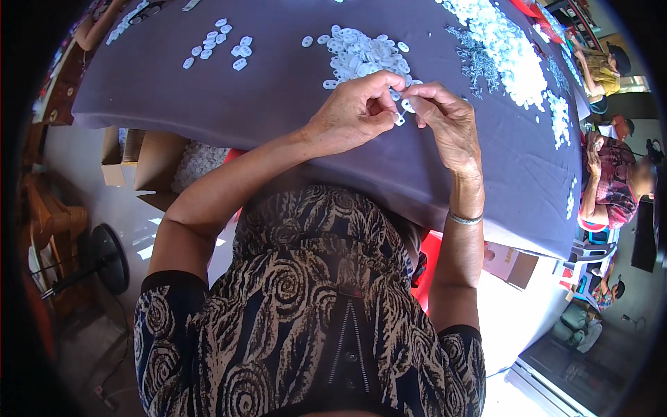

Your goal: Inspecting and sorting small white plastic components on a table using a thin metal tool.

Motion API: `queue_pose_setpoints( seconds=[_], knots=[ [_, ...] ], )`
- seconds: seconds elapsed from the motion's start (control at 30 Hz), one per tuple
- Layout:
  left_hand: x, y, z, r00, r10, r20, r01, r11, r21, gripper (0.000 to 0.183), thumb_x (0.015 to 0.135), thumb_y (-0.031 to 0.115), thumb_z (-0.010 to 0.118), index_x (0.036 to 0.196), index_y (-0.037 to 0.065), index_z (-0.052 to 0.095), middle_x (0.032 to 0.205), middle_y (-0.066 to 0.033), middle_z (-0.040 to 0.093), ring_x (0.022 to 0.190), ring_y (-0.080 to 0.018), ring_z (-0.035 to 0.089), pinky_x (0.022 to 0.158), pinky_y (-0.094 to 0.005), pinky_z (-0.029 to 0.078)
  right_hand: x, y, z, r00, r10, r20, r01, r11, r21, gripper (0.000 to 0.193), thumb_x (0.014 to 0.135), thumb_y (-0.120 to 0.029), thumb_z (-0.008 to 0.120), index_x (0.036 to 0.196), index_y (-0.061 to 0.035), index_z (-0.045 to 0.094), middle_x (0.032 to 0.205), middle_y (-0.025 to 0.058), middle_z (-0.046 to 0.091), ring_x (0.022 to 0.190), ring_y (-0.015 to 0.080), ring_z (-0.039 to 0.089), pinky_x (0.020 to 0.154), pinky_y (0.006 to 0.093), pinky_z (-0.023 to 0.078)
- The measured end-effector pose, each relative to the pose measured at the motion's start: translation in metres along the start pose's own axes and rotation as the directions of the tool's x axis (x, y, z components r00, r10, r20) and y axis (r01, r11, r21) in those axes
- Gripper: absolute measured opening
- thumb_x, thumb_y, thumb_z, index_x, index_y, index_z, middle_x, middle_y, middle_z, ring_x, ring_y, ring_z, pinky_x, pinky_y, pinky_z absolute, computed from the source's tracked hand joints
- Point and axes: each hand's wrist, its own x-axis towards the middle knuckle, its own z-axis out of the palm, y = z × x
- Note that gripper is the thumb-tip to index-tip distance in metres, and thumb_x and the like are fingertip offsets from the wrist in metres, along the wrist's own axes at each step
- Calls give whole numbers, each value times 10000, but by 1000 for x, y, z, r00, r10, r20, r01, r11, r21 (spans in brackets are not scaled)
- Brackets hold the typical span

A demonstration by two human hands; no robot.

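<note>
My left hand (pixel 356 115) is pinched over the near part of the table, with a small white plastic piece (pixel 399 120) at its fingertips. Close beside it, the thumb and fingers of my right hand (pixel 450 126) grip a white oval piece with holes (pixel 408 105). The two pieces are almost together; whether they are joined is too small to tell. Just beyond my fingers lies a heap of similar white oval pieces (pixel 365 50). A bracelet (pixel 465 219) circles my right wrist.
A dark cloth (pixel 278 90) covers the table. Loose oval pieces (pixel 240 51) lie at the left. Small grey metal parts (pixel 478 62) and a large white heap (pixel 513 62) spread at the right. Cardboard boxes (pixel 158 161) stand below the left edge. People (pixel 618 174) sit along the right.
</note>
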Motion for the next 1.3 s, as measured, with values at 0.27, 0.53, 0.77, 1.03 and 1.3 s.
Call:
queue_pose_setpoints(
  seconds=[0.27, 0.53, 0.77, 1.03, 1.3],
  knots=[
    [0, 2, 0, 1000, -23, 2, 23, 1000, -16, 358, 796, -16, 599, 1139, 7, 501, 729, -1, 563, 638, -49, 504, 575, -216, 435, 0, -2, 2, 1000, 1, -13, -1, 1000, 12, 106, 857, -61, 614, 932, -19, 677, 821, -3, 612, 645, 70, 481, 599, 224, 408],
    [-1, 3, -2, 997, -71, 33, 71, 997, -9, 395, 815, -21, 594, 1195, 18, 494, 783, -3, 579, 716, -62, 525, 647, -216, 447, -1, -1, 2, 1000, 16, -18, -16, 1000, -4, 101, 860, -72, 622, 928, -22, 676, 839, 1, 619, 643, 68, 473, 600, 222, 408],
    [-2, 5, -2, 996, -77, 34, 77, 997, 3, 404, 811, -22, 600, 1199, 17, 495, 786, -5, 576, 716, -54, 520, 636, -208, 441, 0, -1, 3, 1000, 7, -13, -7, 1000, -5, 102, 862, -72, 621, 934, -26, 675, 857, 2, 627, 648, 68, 479, 601, 221, 413],
    [-1, 5, -2, 996, -82, 39, 82, 996, -16, 399, 813, -18, 601, 1197, 7, 499, 791, -1, 575, 723, -52, 521, 635, -202, 436, 0, 0, 3, 1000, -17, -9, 17, 1000, 10, 98, 858, -69, 624, 930, -26, 675, 835, -3, 616, 643, 67, 479, 596, 218, 411],
    [-1, 3, -2, 998, -58, 17, 58, 998, -13, 380, 831, -10, 596, 1196, 17, 494, 790, -5, 575, 717, -59, 529, 649, -210, 449, 0, 0, 5, 1000, -11, 6, 11, 1000, -4, 92, 861, -75, 623, 922, -30, 675, 820, -11, 608, 645, 62, 486, 595, 223, 424]
  ],
)
